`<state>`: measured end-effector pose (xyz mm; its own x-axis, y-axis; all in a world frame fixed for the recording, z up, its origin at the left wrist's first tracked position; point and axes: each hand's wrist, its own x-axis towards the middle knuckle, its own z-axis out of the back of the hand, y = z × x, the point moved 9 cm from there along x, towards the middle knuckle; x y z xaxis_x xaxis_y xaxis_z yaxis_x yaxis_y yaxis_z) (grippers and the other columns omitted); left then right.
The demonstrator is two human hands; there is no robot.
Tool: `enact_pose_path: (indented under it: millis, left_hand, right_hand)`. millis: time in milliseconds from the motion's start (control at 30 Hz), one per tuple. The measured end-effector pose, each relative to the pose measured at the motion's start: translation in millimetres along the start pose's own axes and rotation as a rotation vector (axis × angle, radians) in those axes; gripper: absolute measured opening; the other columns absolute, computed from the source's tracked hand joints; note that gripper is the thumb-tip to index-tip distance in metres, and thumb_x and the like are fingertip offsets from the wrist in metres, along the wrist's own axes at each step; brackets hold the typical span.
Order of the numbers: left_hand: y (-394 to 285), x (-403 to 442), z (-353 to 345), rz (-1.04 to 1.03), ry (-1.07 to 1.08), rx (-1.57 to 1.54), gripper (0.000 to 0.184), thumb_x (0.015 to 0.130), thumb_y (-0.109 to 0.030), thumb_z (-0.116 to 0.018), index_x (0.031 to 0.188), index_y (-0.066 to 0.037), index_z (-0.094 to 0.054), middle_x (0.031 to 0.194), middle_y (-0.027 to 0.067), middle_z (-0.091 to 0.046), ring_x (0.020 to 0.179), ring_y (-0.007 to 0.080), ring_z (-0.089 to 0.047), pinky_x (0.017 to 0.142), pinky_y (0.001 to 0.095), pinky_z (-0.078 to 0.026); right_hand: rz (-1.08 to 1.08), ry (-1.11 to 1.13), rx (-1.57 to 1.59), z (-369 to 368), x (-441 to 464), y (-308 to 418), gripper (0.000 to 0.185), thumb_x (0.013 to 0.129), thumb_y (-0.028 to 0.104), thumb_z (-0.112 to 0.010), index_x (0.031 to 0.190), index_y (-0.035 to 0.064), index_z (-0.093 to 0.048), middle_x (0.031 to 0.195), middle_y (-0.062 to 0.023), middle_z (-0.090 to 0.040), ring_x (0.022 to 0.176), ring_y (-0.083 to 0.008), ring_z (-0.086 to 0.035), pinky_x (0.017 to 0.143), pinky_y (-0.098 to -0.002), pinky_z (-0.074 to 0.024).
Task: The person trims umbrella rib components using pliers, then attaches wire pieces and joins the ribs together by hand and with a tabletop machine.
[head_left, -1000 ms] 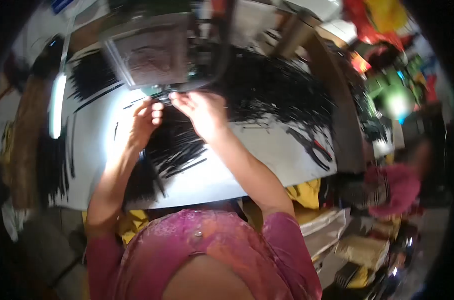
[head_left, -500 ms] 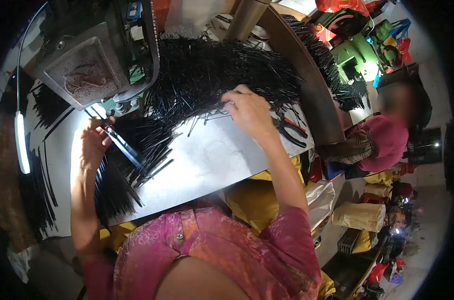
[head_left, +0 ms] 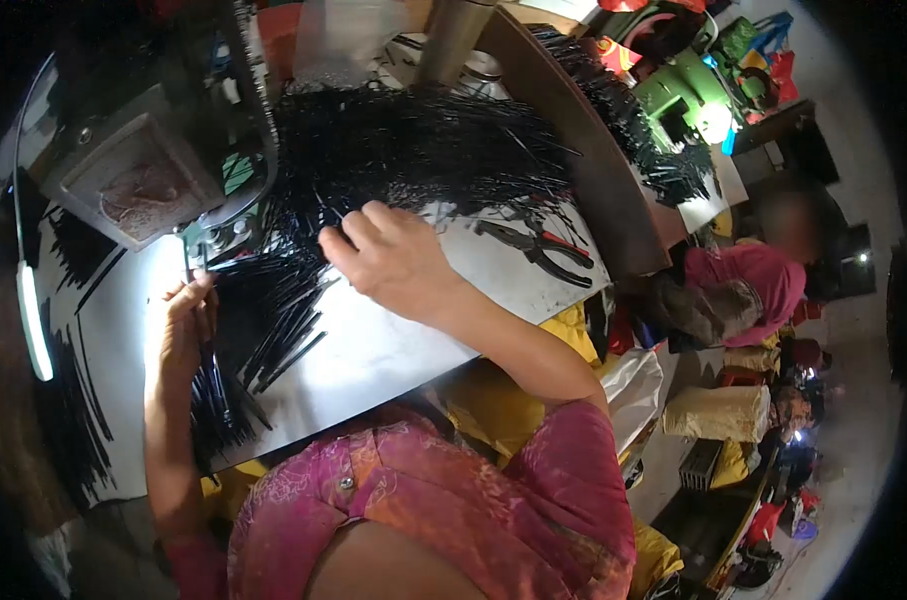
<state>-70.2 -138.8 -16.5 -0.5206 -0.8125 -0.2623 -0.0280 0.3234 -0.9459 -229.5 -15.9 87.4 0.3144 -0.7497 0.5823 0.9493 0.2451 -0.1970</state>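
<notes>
My left hand (head_left: 185, 318) is closed on thin black strips (head_left: 205, 372) just below the dark machine head (head_left: 138, 185). Bright light falls beside its wrist. My right hand (head_left: 388, 258) is over the white table at the near edge of a big heap of black strips (head_left: 413, 150), its fingers curled; whatever may be between the fingertips is too small to name. Between my hands a looser bundle of black strips (head_left: 283, 325) fans out. Pliers with red and black handles (head_left: 538, 250) rest on the table to the right of my right hand.
A lamp tube (head_left: 33, 320) stands at the left. More strips (head_left: 73, 400) lie on the table's left side. A wooden board (head_left: 573, 130) borders the right side. Beyond it a person in pink (head_left: 743, 290) sits near a green machine (head_left: 678, 100). Yellow bags (head_left: 503, 405) are below the table.
My right hand has moved from the heap near the pliers leftward, towards the machine. My left hand is now lower beneath the machine head, its strips turned more upright. The view has shifted.
</notes>
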Motion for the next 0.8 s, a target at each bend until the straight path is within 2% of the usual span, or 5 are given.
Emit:
enact_pose_path:
  millis: [167,267,333,400,800]
  left_hand:
    - [-10.6,-12.3,-2.0,0.046,-0.124,0.063,0.026,0.069,-0.015,-0.062,0.091,-0.004,-0.055,0.058,0.0035,-0.052,0.041,0.0062,-0.041,0.037,0.0175,-0.030]
    - [-13.8,-15.2,-4.1,0.029,-0.105,0.040,0.033,0.067,-0.013,-0.063,0.098,-0.005,-0.055,0.060,0.0033,-0.054,0.043,0.0058,-0.042,0.038,0.0176,-0.030]
    - [-16.1,-16.8,-4.7,0.070,-0.127,0.073,0.037,0.066,-0.014,-0.063,0.102,-0.006,-0.054,0.061,0.0031,-0.055,0.043,0.0058,-0.042,0.038,0.0176,-0.029]
    - [-15.0,-14.3,-3.5,0.036,-0.106,0.056,0.041,0.066,-0.016,-0.062,0.105,-0.007,-0.054,0.061,0.0029,-0.055,0.044,0.0058,-0.042,0.039,0.0174,-0.029]
    - [-10.5,-9.7,-11.8,0.089,0.036,-0.049,0.060,0.066,-0.013,-0.058,0.123,-0.007,-0.040,0.061,0.0054,-0.056,0.045,0.0065,-0.044,0.039,0.0174,-0.031]
  right_hand:
    - [-0.270,0.011,0.587,-45.2,23.5,4.9,0.019,0.074,0.025,-0.060,0.086,0.0107,-0.061,0.059,-0.0055,-0.057,0.051,-0.0246,-0.054,0.047,-0.0283,-0.0431]
    - [-0.507,0.342,0.984,-88.9,33.5,8.8,0.023,0.076,0.013,-0.060,0.095,0.0017,-0.059,0.059,-0.0037,-0.054,0.048,-0.0101,-0.048,0.047,-0.0228,-0.0402]
    - [-0.527,0.183,1.296,-115.5,38.4,12.0,0.024,0.078,0.010,-0.058,0.098,-0.0023,-0.057,0.061,0.0001,-0.052,0.052,-0.0048,-0.044,0.048,-0.0194,-0.0380]
    - [-0.821,0.346,1.571,-126.9,33.6,15.9,0.013,0.079,0.013,-0.057,0.084,0.0005,-0.059,0.059,0.0039,-0.049,0.046,-0.0005,-0.038,0.040,-0.0143,-0.0286]
    - [-0.925,0.361,1.713,-129.2,40.5,20.7,0.010,0.080,0.013,-0.056,0.074,0.0038,-0.056,0.055,0.0063,-0.043,0.042,0.0009,-0.033,0.035,-0.0146,-0.0216]
